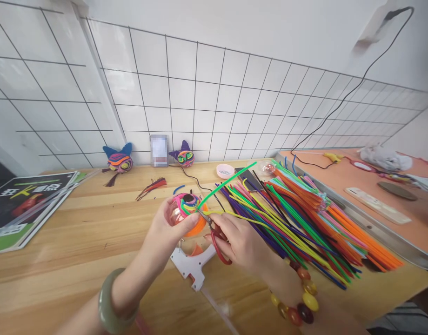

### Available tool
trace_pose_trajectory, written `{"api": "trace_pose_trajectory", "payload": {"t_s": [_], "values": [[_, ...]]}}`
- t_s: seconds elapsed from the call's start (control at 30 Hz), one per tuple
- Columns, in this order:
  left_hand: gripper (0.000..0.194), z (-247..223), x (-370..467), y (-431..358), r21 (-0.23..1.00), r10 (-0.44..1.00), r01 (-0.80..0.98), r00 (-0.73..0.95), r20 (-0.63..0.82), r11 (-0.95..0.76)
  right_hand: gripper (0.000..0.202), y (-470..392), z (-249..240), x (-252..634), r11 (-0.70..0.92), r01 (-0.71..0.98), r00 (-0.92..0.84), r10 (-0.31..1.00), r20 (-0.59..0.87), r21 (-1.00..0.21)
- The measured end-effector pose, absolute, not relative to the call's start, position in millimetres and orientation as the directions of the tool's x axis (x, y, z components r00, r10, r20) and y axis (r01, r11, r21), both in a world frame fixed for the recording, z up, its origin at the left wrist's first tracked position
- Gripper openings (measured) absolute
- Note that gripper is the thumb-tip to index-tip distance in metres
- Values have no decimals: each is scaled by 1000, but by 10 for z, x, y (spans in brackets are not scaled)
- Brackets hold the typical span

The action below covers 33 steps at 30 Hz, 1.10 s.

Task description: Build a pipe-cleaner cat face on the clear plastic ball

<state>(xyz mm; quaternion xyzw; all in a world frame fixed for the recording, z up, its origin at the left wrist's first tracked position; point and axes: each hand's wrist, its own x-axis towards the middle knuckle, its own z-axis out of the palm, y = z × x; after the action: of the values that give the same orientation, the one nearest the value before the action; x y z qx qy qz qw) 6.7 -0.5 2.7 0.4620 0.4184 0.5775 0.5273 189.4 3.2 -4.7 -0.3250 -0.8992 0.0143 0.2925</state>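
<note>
In my left hand (170, 225) is a round ornament (186, 201) with coiled pipe cleaners in pink, green and blue over an orange, shiny body. A green pipe cleaner (228, 185) sticks out from it, up and to the right. My right hand (235, 239) is closed on red-handled scissors (219, 246), whose blades meet the ornament near the base of the green strand. Whether the blades are parted is too small to tell. Below the hands lies a white glue gun (191, 265) with a clear glue stick in its back end.
Many loose pipe cleaners (297, 228) cover the table's right side. Two finished-looking eared ornaments (119, 160) stand by the tiled wall. A pink dish (225, 171), a dark phone (249, 179) and a tassel bundle (151, 187) lie behind the hands. A magazine (29, 204) is at left.
</note>
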Motion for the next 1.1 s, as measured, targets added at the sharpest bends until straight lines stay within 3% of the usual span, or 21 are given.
{"api": "trace_pose_trajectory", "payload": {"t_s": [0.33,0.57,0.73,1.1], "values": [[46,48,118,-37,971,993,-215,-68,94,-107,27,4,-89,1851,783,616,-608,540,581,-83],[45,61,112,-46,975,989,-183,-98,107,-124,25,-28,-65,1835,773,570,-541,608,581,-279],[49,90,118,-63,984,987,-129,-117,107,-122,24,-34,-17,1833,770,550,-531,622,575,-324],[45,43,151,-72,975,982,-155,-122,143,-161,25,-10,-121,1817,792,592,-567,541,621,-149]]}}
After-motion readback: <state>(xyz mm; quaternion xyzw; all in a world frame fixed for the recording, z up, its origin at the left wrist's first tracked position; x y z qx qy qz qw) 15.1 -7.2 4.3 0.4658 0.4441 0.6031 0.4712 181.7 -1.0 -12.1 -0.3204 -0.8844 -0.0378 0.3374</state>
